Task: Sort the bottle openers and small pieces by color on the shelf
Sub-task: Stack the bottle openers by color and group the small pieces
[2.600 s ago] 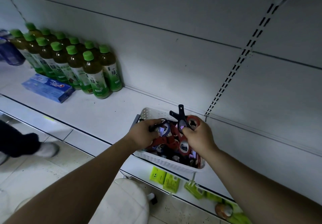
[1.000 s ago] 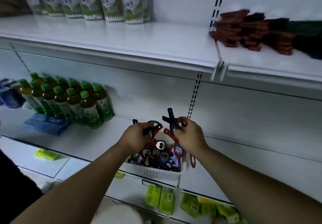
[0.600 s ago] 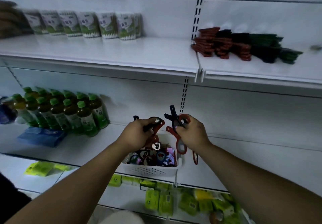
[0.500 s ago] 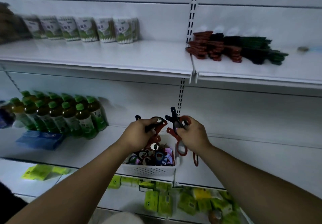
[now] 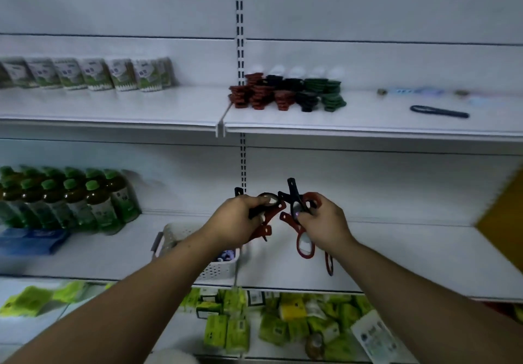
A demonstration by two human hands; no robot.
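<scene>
Sorting looks roughly half done, judging by how things lie. On the upper shelf (image 5: 368, 121) the small pieces (image 5: 283, 94) already stand in stacks grouped red, black and green from left to right, though one red stack sits in front of the black ones. A single dark opener (image 5: 438, 112) lies alone well to their right. The bottle openers are the unfinished part. The left hand (image 5: 237, 220) is curled round a mixed bunch (image 5: 265, 230) of black and red ones. The right hand (image 5: 325, 223) grips a second bunch (image 5: 295, 208) of the same two colours, with two red loops dangling below its palm. Both bunches hang in the air in front of the middle shelf (image 5: 396, 250), close together and just right of the white basket (image 5: 218, 269) — none set down by colour yet. What is left, I judge, is to split these handfuls into red and black piles and to empty whatever the basket holds. That is hard to gauge, since the left forearm covers most of the basket and only a scrap of purple shows at its near corner. How many openers each hand holds cannot be counted — they overlap and the fingers hide them. Small objects at the far right of the upper shelf are smeared beyond naming, and a yellow shape at the right edge is cut off.
</scene>
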